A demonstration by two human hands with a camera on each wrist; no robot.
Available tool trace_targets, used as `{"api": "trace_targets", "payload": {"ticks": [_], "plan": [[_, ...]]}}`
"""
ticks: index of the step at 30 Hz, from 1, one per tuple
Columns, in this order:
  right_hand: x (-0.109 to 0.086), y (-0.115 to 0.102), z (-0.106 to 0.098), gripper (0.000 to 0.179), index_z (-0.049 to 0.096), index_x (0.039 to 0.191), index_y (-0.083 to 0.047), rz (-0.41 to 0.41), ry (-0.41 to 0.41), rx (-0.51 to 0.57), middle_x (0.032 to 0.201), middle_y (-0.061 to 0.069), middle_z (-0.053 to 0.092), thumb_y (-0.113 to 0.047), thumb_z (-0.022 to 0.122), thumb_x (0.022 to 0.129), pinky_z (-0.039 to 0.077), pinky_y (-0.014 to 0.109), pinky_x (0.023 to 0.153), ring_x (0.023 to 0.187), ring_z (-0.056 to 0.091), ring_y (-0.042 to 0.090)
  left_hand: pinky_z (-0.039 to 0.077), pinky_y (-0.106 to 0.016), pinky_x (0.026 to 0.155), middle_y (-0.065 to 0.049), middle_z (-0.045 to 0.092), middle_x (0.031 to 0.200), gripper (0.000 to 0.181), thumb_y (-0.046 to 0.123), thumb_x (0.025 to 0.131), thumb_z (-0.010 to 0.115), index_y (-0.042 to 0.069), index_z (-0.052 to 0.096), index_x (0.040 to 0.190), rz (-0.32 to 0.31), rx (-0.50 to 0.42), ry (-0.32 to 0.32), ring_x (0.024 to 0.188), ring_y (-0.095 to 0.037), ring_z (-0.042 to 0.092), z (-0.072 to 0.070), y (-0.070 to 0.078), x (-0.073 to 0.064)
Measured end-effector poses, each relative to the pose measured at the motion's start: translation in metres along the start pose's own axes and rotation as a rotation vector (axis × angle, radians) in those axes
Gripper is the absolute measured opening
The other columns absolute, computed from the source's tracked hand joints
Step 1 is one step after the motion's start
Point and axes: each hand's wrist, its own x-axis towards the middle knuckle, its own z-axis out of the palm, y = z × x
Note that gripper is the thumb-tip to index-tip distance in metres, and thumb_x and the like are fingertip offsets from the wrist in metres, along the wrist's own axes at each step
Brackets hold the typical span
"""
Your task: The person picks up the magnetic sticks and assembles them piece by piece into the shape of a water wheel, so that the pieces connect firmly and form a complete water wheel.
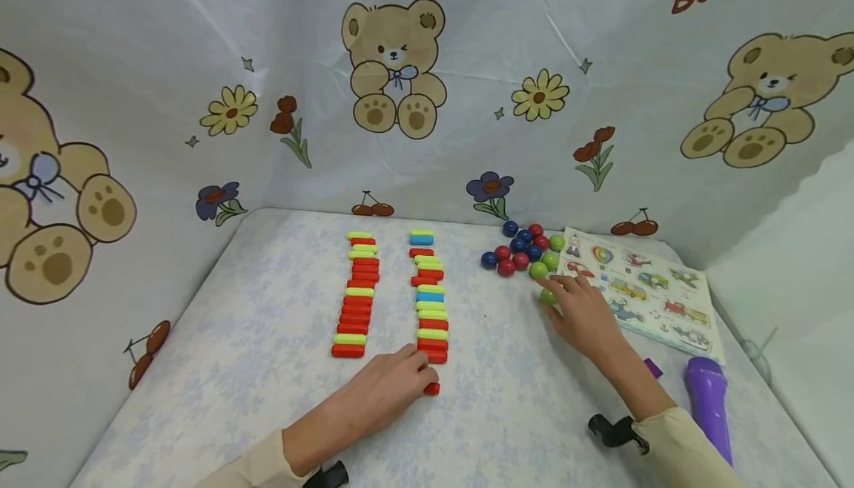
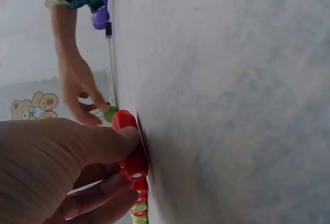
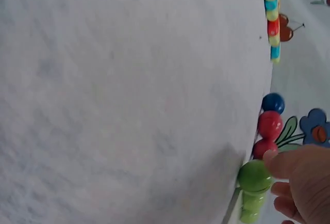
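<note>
Near the front of the table my left hand (image 1: 390, 384) pinches a red stick (image 2: 135, 154) between thumb and fingers, at the near end of the right column of sticks (image 1: 432, 324). These short sticks are red, yellow and blue. A second column (image 1: 356, 310), red and yellow, lies to its left. My right hand (image 1: 587, 317) reaches low over the table with thumb and index finger spread beside a green ball (image 3: 254, 176). Fingertips are close to that ball; firm contact cannot be made out. Blue, red and green balls (image 1: 520, 260) cluster just beyond.
A picture board (image 1: 667, 310) with vehicle drawings lies right of the balls, partly behind my right hand. A purple microphone-like object (image 1: 709, 399) rests near the right table edge, by a small purple piece (image 1: 653, 368). A bear-printed cloth (image 1: 460, 154) rises behind the table.
</note>
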Motion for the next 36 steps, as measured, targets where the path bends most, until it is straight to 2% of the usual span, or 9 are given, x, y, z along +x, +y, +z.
{"api": "trace_targets", "payload": {"ticks": [4, 8, 12, 17, 20, 23, 29, 32, 36], "plan": [[-0.001, 0.012, 0.007, 0.041, 0.075, 0.130, -0.003, 0.041, -0.031, -0.004, 0.122, 0.025, 0.073, -0.002, 0.085, 0.090, 0.056, 0.061, 0.086, 0.109, 0.064, 0.046, 0.055, -0.016, 0.072, 0.005, 0.071, 0.114, 0.029, 0.023, 0.096, 0.085, 0.021, 0.078, 0.124, -0.010, -0.002, 0.025, 0.098, -0.010, 0.061, -0.003, 0.001, 0.004], [-0.005, -0.001, 0.009, 0.038, 0.076, 0.127, -0.006, 0.058, -0.045, 0.061, 0.119, 0.021, 0.075, -0.007, 0.087, 0.090, 0.056, 0.058, 0.086, 0.105, 0.065, 0.040, 0.059, -0.020, 0.077, 0.004, 0.071, 0.115, 0.029, 0.024, 0.095, 0.086, 0.019, 0.078, 0.123, -0.054, -0.038, 0.043, 0.102, -0.011, 0.065, -0.008, 0.001, 0.008], [-0.010, -0.040, 0.005, 0.037, 0.076, 0.121, -0.012, -0.008, -0.047, 0.191, 0.113, 0.005, 0.077, -0.014, 0.091, 0.087, 0.058, 0.048, 0.086, 0.101, 0.068, 0.027, 0.062, -0.025, 0.081, 0.002, 0.071, 0.117, 0.030, 0.026, 0.095, 0.086, 0.016, 0.078, 0.122, -0.096, -0.043, 0.071, 0.106, -0.013, 0.067, -0.011, -0.001, 0.008], [-0.012, -0.099, -0.008, 0.039, 0.074, 0.116, -0.022, -0.126, -0.112, 0.283, 0.107, -0.011, 0.074, -0.025, 0.096, 0.084, 0.059, 0.039, 0.084, 0.096, 0.068, 0.016, 0.062, -0.026, 0.084, 0.001, 0.072, 0.115, 0.030, 0.027, 0.095, 0.087, 0.014, 0.078, 0.120, -0.090, -0.033, 0.134, 0.107, -0.014, 0.068, -0.014, -0.004, 0.008], [-0.013, -0.121, -0.011, 0.039, 0.073, 0.115, -0.025, -0.163, -0.147, 0.311, 0.106, -0.015, 0.072, -0.030, 0.096, 0.084, 0.058, 0.040, 0.089, 0.097, 0.065, 0.011, 0.062, -0.024, 0.082, 0.001, 0.073, 0.113, 0.029, 0.027, 0.094, 0.088, 0.013, 0.079, 0.117, -0.068, -0.051, 0.179, 0.105, -0.014, 0.068, -0.015, -0.005, 0.008], [-0.013, -0.134, -0.008, 0.038, 0.072, 0.114, -0.026, -0.181, -0.158, 0.321, 0.105, -0.018, 0.071, -0.033, 0.095, 0.084, 0.057, 0.039, 0.090, 0.096, 0.063, 0.007, 0.060, -0.021, 0.077, 0.002, 0.074, 0.111, 0.028, 0.026, 0.093, 0.088, 0.013, 0.080, 0.116, -0.062, -0.060, 0.194, 0.100, -0.013, 0.066, -0.017, -0.007, 0.007], [-0.008, -0.142, 0.000, 0.042, 0.073, 0.120, -0.024, -0.182, -0.213, 0.349, 0.107, -0.014, 0.073, -0.027, 0.095, 0.085, 0.057, 0.036, 0.087, 0.096, 0.065, 0.011, 0.056, -0.019, 0.073, 0.003, 0.074, 0.106, 0.024, 0.021, 0.091, 0.089, 0.014, 0.081, 0.113, -0.079, -0.070, 0.148, 0.095, -0.013, 0.064, -0.027, -0.018, 0.002], [0.000, -0.146, 0.002, 0.039, 0.077, 0.122, -0.021, -0.215, -0.232, 0.313, 0.106, -0.008, 0.074, -0.020, 0.093, 0.086, 0.058, 0.035, 0.085, 0.095, 0.064, 0.011, 0.053, -0.020, 0.069, 0.005, 0.072, 0.101, 0.020, 0.020, 0.092, 0.089, 0.015, 0.082, 0.110, -0.088, -0.074, 0.109, 0.090, -0.012, 0.061, -0.032, -0.025, -0.001], [0.013, -0.152, 0.007, 0.030, 0.083, 0.116, -0.020, -0.254, -0.218, 0.239, 0.100, -0.005, 0.071, -0.017, 0.092, 0.088, 0.056, 0.029, 0.078, 0.091, 0.060, 0.011, 0.052, -0.021, 0.070, 0.006, 0.071, 0.097, 0.015, 0.018, 0.092, 0.087, 0.017, 0.083, 0.106, -0.091, -0.101, 0.030, 0.089, -0.011, 0.059, -0.035, -0.031, -0.002]]}}
